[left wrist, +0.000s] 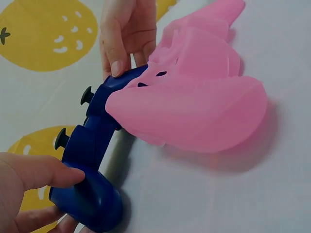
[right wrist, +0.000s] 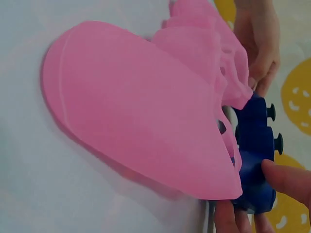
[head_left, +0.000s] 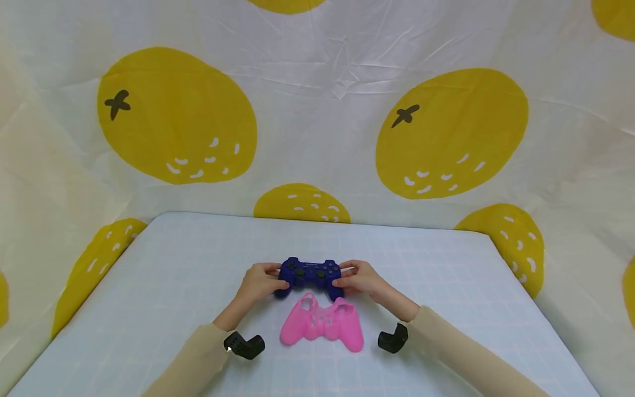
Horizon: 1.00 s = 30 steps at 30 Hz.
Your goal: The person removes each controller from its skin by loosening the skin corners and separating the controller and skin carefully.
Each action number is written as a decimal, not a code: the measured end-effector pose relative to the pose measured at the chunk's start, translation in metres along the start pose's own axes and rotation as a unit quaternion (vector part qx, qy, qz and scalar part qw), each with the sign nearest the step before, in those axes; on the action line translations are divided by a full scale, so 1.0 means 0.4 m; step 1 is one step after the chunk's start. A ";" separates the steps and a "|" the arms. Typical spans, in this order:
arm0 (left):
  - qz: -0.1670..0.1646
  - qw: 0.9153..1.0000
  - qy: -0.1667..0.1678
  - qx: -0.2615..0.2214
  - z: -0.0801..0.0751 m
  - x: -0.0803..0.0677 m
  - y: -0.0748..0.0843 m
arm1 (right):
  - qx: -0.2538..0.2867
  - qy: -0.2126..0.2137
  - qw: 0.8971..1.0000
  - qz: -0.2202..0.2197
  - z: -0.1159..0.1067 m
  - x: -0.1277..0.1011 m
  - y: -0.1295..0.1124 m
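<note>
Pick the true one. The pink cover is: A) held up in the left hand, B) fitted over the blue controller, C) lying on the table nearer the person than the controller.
C: the pink cover lies on the table, with the blue controller gripped behind it by both hands.

**Blue controller held above its pink cover**

The blue game controller [head_left: 310, 274] sits face up on the table, its two black thumbsticks standing up, with the left hand [head_left: 258, 284] gripping one handle and the right hand [head_left: 362, 278] the other. The pink silicone cover [head_left: 322, 325] lies empty and slack just in front of it, nearer the person, its button holes open and its far edge touching the controller's handles.
</note>
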<state>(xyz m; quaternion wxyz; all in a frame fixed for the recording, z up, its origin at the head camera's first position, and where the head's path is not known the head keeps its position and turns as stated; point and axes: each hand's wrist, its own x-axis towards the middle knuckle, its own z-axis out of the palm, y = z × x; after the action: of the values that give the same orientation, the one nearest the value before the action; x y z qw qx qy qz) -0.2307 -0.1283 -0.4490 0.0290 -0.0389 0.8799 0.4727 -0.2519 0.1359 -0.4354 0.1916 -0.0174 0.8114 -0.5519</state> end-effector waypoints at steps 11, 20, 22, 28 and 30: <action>0.017 0.997 0.035 0.059 -0.036 -0.014 -0.010 | 0.031 -0.011 0.999 -0.016 0.051 0.024 -0.028; 0.007 0.996 0.052 0.067 -0.072 -0.020 -0.029 | 0.041 -0.005 0.999 -0.011 0.102 0.044 -0.036; 0.007 0.996 0.050 0.070 -0.077 -0.020 -0.030 | 0.040 -0.002 0.999 -0.009 0.109 0.044 -0.037; 0.008 0.996 0.050 0.078 -0.087 -0.024 -0.036 | 0.044 -0.018 0.999 -0.020 0.121 0.039 -0.043; 0.006 0.996 0.051 0.074 -0.090 -0.025 -0.041 | 0.044 -0.024 0.999 -0.022 0.126 0.038 -0.046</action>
<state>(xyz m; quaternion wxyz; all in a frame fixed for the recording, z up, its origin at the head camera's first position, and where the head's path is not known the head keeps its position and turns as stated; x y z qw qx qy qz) -0.2197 -0.1672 -0.4419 -0.0160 -0.0554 0.9129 0.4041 -0.2526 0.0802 -0.4394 0.1989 -0.0401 0.7811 -0.5905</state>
